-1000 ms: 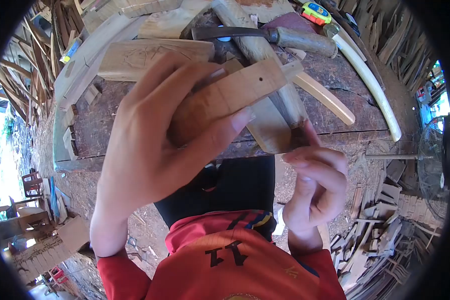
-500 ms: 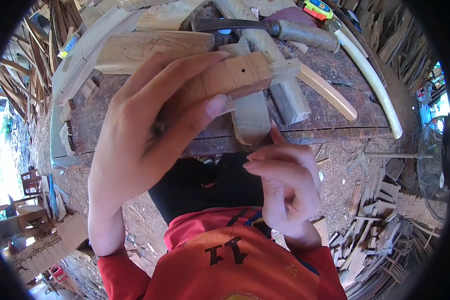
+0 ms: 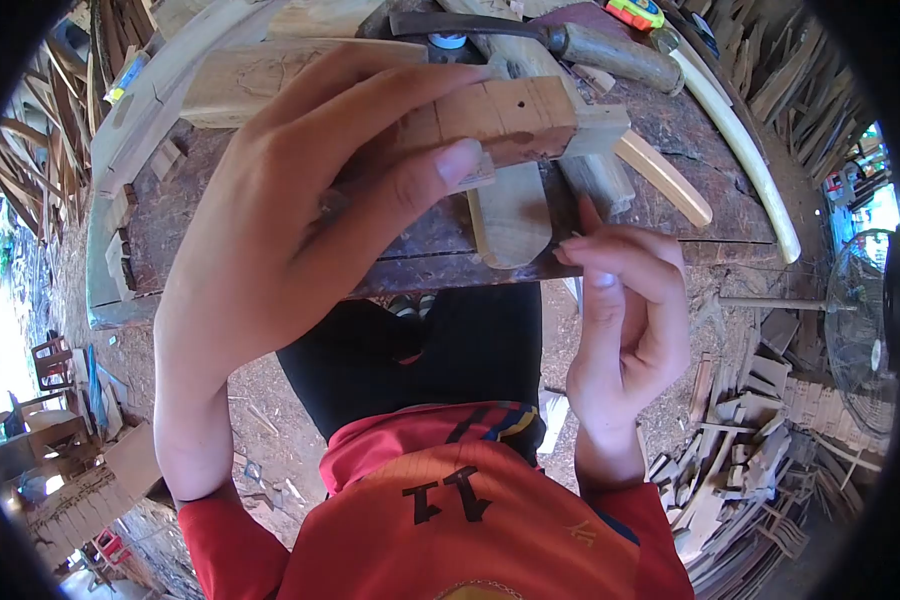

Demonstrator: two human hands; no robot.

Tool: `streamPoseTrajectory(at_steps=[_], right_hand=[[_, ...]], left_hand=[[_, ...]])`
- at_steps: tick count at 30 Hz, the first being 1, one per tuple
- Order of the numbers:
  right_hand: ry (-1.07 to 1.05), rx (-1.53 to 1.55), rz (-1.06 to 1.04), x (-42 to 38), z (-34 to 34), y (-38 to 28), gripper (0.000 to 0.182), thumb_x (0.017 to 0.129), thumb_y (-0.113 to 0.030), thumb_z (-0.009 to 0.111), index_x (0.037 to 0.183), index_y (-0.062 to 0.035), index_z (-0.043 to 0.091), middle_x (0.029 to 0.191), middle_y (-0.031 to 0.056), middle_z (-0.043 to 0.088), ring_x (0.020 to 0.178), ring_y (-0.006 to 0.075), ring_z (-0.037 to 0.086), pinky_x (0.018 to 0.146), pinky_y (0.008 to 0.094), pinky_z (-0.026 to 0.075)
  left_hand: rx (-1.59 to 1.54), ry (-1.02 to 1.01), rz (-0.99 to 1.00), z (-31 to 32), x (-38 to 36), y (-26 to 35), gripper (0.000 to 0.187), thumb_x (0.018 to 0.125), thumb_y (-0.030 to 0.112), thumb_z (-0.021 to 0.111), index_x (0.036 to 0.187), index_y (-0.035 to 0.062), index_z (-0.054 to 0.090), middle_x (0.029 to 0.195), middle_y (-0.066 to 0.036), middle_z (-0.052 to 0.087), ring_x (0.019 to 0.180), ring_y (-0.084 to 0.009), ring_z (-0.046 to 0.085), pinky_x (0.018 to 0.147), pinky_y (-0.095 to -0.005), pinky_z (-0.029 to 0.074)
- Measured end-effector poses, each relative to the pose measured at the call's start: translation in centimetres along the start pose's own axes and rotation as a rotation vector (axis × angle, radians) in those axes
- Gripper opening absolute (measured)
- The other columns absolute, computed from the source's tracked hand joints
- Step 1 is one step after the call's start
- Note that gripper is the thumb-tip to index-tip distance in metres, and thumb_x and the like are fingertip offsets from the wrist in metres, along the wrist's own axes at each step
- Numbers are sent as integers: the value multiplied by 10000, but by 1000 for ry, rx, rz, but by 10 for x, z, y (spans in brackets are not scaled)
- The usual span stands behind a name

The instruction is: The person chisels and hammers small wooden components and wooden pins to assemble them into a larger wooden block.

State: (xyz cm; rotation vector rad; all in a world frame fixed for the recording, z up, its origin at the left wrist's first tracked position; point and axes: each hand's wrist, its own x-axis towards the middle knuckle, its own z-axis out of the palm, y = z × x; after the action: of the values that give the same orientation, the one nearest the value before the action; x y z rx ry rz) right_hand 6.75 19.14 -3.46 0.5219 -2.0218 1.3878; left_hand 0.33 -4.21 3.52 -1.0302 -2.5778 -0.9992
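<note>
My left hand (image 3: 260, 210) is closed round a wooden block (image 3: 505, 118), fingers over the top and thumb along the near side. Pencil-like lines and a small dark hole mark the block's face; a narrower pale piece sticks out of its right end. Below and right of the block, my right hand (image 3: 630, 310) is apart from it, its fingers curled and the thumb pressed toward them. Whether anything small is pinched there is hidden. A round-ended board (image 3: 513, 222) lies beneath the block, overhanging the bench edge.
On the worn bench (image 3: 410, 250) lie a knife (image 3: 620, 58) with a wooden handle, a tape measure (image 3: 635, 13), a curved pale stick (image 3: 740, 150), a short wooden strip (image 3: 665, 180) and a thick timber (image 3: 260, 80). A fan (image 3: 865, 330) and scrap wood (image 3: 730, 470) stand at the right.
My left hand has raised the block slightly and shifted it right. My right hand has moved right and a little up, its thumb now nearer the fingers.
</note>
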Motion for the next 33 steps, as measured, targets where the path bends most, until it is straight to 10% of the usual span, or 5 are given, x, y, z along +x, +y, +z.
streamPoseTrajectory(at_steps=[12, 19, 33], right_hand=[[20, -10, 126, 7, -7, 3, 144, 961, 48, 638, 1077, 17, 718, 1037, 151, 702, 810, 183, 655, 1088, 431, 494], [78, 43, 140, 21, -18, 3, 227, 944, 78, 684, 1165, 62, 638, 986, 160, 744, 889, 201, 743, 878, 299, 586], [-365, -403, -407, 107, -17, -12, 205, 908, 28, 698, 1092, -25, 770, 1010, 94, 751, 938, 190, 724, 840, 268, 530]], left_hand=[[-31, -12, -19, 2, -2, 0, 409, 1005, 199, 644, 1382, 41, 629, 1268, -149, 627, 1176, -276, 626, 1019, -372, 472], [-82, 2, -30, 3, 1, 3, 378, 983, 158, 665, 1346, 52, 654, 1237, -154, 647, 1174, -271, 634, 1011, -370, 479], [-74, 59, -21, 8, -3, 3, 381, 966, 182, 696, 1328, 63, 673, 1227, -142, 644, 1144, -261, 638, 986, -356, 490]])
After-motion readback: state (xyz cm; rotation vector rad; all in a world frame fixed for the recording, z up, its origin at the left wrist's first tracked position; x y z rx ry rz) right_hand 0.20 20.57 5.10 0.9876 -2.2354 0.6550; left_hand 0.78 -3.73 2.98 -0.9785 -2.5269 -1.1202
